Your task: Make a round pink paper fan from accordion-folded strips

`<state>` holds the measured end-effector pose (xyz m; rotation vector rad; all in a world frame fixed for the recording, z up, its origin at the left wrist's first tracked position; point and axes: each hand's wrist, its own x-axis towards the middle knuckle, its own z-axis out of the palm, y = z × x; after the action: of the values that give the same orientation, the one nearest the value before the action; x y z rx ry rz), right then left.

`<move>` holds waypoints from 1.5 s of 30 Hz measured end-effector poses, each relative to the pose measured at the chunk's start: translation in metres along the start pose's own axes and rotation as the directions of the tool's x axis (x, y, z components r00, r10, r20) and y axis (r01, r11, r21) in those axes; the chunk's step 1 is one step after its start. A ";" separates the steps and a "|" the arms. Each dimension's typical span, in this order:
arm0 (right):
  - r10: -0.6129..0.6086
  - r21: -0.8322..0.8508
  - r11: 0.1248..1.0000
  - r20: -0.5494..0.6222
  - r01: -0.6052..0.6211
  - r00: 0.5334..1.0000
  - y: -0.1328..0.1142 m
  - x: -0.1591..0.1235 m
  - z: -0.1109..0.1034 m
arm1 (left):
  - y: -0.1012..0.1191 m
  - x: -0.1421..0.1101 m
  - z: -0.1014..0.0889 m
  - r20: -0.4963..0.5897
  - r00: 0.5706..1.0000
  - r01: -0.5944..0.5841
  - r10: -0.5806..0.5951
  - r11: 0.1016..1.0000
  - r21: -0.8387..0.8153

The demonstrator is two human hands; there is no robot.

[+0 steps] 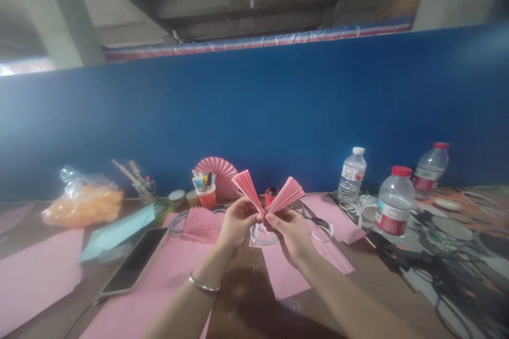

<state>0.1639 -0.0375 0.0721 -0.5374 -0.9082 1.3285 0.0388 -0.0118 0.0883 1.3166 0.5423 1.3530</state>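
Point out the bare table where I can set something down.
Bare table lies between left forearm and right forearm, nearer than the pink sheet; another strip runs between right forearm and cables. Crowded: far right, bottles and cables; back edge, cup and jars.

**Wearer: one bangle, left wrist**

Left forearm point(178, 296) bare apart from bangle point(203, 286): slim, silver-toned, shiny, rounded band, worn just above left hand point(237, 224). Surface detail too small to tell. Right forearm point(342, 291) and right hand point(292, 233) bare.
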 end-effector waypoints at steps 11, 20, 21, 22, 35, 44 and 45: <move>-0.005 -0.020 1.000 -0.081 0.003 0.997 0.007 0.007 -0.009 | -0.007 -0.003 0.004 -0.167 0.981 0.107 -0.098 0.993 0.049; -0.017 -0.089 0.996 -0.073 0.011 0.997 0.006 0.007 -0.011 | -0.020 -0.004 0.002 -0.208 0.976 0.089 -0.060 0.987 0.132; -0.018 -0.094 0.996 -0.072 0.011 0.997 0.005 0.007 -0.011 | -0.021 -0.004 0.003 -0.225 0.973 0.089 -0.057 0.987 0.131; -0.019 -0.103 0.995 -0.072 0.012 0.997 0.005 0.007 -0.011 | -0.022 -0.005 0.004 -0.241 0.969 0.087 -0.054 0.988 0.129; -0.031 -0.303 0.953 -0.115 -0.005 0.993 -0.007 0.007 -0.007 | -0.028 -0.007 0.005 -0.229 0.973 0.064 -0.011 0.972 0.225; -0.034 -0.444 0.896 -0.110 -0.018 0.993 -0.012 0.009 -0.010 | -0.031 -0.007 0.003 -0.229 0.973 0.045 0.031 0.948 0.317; -0.033 -0.447 0.894 -0.108 -0.019 0.994 -0.013 0.008 -0.009 | -0.031 -0.007 0.003 -0.230 0.973 0.045 0.031 0.947 0.318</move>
<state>0.1790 -0.0304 0.0791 -0.9559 -1.1273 1.0671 0.0520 -0.0105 0.0593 1.4201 0.9620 1.4659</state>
